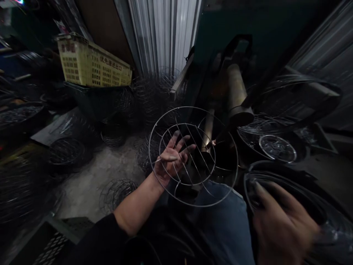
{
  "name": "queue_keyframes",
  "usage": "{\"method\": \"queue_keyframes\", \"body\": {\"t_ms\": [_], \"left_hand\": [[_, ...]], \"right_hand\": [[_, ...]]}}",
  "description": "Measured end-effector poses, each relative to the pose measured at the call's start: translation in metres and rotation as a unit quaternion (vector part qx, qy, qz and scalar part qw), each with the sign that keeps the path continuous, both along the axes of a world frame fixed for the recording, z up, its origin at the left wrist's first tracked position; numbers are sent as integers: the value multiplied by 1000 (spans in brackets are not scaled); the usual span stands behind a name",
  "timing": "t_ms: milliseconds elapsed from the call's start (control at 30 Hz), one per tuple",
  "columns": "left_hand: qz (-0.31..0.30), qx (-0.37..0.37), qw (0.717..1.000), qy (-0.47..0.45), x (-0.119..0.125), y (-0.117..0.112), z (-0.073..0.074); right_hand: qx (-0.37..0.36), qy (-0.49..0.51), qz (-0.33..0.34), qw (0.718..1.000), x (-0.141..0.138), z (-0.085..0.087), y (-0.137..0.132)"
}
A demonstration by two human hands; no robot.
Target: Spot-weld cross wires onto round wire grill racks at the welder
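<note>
A round wire rack (214, 162), with an outer ring, an inner ring and several parallel bars, is tilted in front of me. My left hand (173, 156) is palm up at the left part of the rack, its fingers apart and loosely bent, the wires crossing over it. I cannot tell which wires it touches. A small glow shows at the tip of a brass-coloured rod (208, 130) near the inner ring. My right hand (284, 217), smeared by motion, is over a black tub (249, 171) at the right; its grip is unclear.
A yellow crate (110, 71) stands on a dark bin at the back left. Stacked wire pieces (117, 193) lie on the floor (91, 180). A thick metal cylinder (237, 88) juts from the machine. Wire rings (277, 149) lie in a container at the right.
</note>
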State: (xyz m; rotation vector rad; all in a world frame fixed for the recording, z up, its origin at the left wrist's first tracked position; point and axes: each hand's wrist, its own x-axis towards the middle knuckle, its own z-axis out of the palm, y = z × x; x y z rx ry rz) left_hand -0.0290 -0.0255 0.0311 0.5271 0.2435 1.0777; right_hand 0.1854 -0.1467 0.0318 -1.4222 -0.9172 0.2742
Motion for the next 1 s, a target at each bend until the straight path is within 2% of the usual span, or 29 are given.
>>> {"method": "queue_keyframes", "body": {"t_ms": [33, 100, 167, 200, 300, 500, 700, 833, 1000], "left_hand": [[8, -9, 1000, -3, 1, 0, 0], [19, -26, 999, -7, 4, 2, 1], [34, -31, 999, -4, 5, 3, 0], [43, -31, 999, -2, 6, 3, 0], [57, -26, 998, 5, 4, 3, -1], [67, -1, 997, 42, 1, 0, 0], [6, -12, 998, 57, 2, -6, 3], [0, -19, 997, 80, 7, -19, 15], [15, -11, 991, 130, 15, -42, 39]], "right_hand": [[-38, 101, -21, 994, 4, -12, 12], [-64, 281, 12, 957, 4, -30, 39], [-55, 382, 47, 921, -2, -38, 58], [-43, 402, 56, 913, -7, -39, 63], [-5, 397, 53, 916, -21, -36, 61], [2, 376, 6, 927, -37, -31, 51], [18, 377, -29, 926, -37, -16, 62], [30, 337, -49, 940, -29, -6, 64], [5, 363, -45, 931, -21, -8, 56]]}}
